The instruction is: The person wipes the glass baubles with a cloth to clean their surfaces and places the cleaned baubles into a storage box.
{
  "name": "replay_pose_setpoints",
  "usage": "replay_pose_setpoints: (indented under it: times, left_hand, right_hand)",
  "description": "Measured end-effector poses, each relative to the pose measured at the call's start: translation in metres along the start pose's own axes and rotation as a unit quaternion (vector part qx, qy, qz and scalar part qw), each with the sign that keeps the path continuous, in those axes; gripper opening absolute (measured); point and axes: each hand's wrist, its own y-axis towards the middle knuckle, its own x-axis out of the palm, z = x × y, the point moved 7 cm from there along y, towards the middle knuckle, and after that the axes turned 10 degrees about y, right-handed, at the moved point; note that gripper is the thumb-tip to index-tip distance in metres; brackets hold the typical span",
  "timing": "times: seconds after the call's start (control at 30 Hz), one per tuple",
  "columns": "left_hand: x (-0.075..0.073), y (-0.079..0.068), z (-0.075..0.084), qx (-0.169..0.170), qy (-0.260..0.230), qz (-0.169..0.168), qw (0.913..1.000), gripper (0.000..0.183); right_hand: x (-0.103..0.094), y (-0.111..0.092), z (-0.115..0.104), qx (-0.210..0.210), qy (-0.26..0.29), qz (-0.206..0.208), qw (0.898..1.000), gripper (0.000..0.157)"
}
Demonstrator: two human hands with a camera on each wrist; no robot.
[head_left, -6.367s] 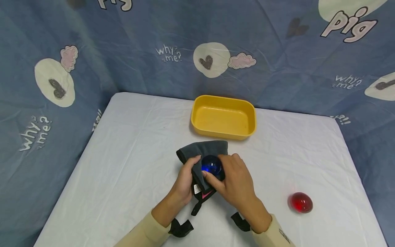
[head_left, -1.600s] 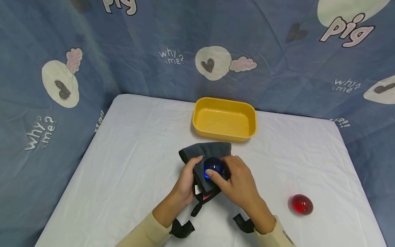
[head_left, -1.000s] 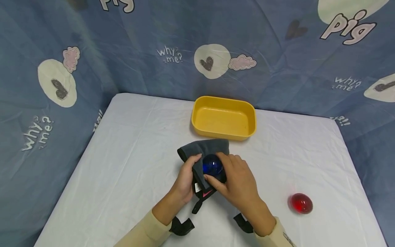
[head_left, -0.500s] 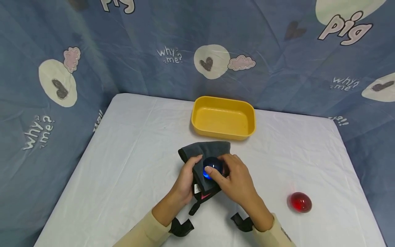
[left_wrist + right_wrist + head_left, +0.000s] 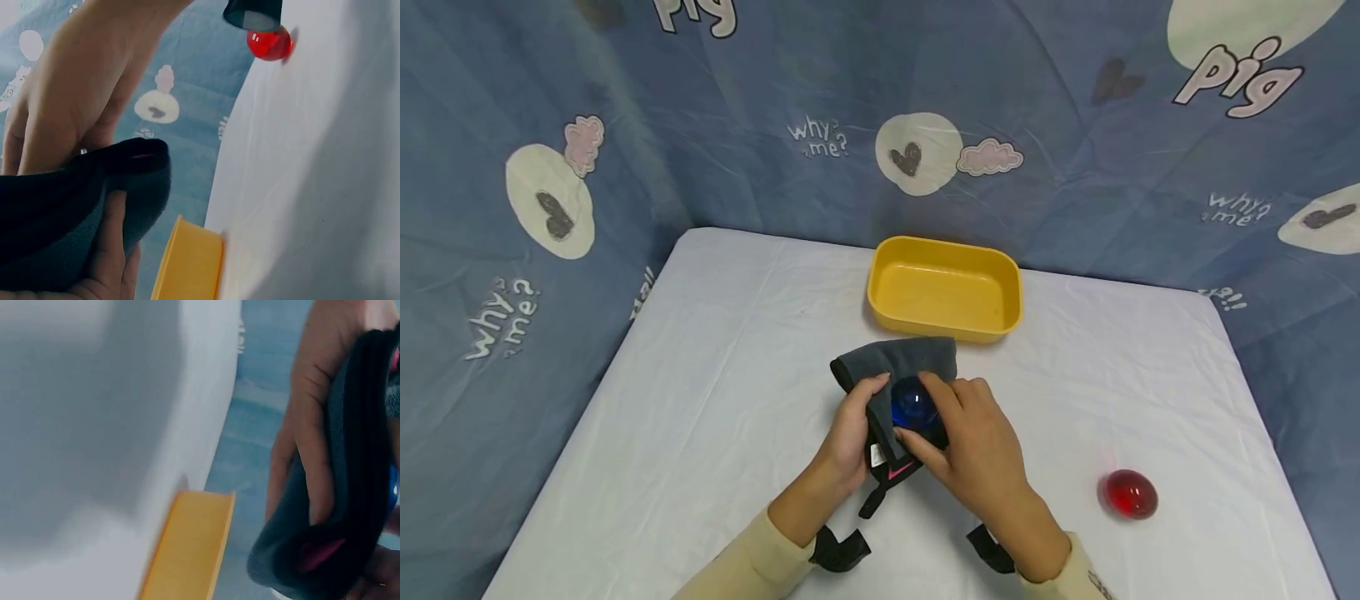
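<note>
Our left hand (image 5: pixel 847 440) grips the cloth (image 5: pixel 917 355), seemingly to steady it while our right hand (image 5: pixel 981 442) pinches the blue ball (image 5: pixel 912 405).

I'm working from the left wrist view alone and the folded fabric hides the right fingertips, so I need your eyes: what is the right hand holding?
Observer: The head view shows the right hand holding a glossy blue ball.
Operator: I can't see that at all. Does anything hang off the near corner of the fabric, out of my view?
Observer: Yes, a short black strap hangs from the corner of the grey fabric nearest the person.
</note>
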Motion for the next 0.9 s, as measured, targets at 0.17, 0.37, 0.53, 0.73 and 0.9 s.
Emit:
replay_pose_setpoints:
  times: [0.17,0.37,0.53,0.73,0.9]
  left_hand:
    - [-0.001,0.0,-0.002,-0.004,0.005,0.015,0.9999,0.065]
    - [0.001,0.0,-0.004,-0.003,-0.004,0.011,0.9999,0.065]
    - [0.0,0.002,-0.004,-0.008,-0.007,0.008,0.9999,0.065]
    - [-0.006,0.005,0.003,0.002,-0.01,0.03,0.9995,0.063]
    - [-0.007,0.006,0.002,0.005,-0.015,0.03,0.9994,0.062]
  right_hand:
    - [0.002,0.003,0.005,0.028,0.04,0.025,0.998,0.062]
    - [0.01,0.009,0.015,0.099,0.091,0.038,0.99,0.055]
    - [0.012,0.011,0.019,0.143,0.095,0.016,0.985,0.044]
    - [0.004,0.004,0.007,0.067,0.041,-0.003,0.997,0.066]
    - [0.004,0.001,0.0,-0.007,-0.003,0.008,1.0,0.066]
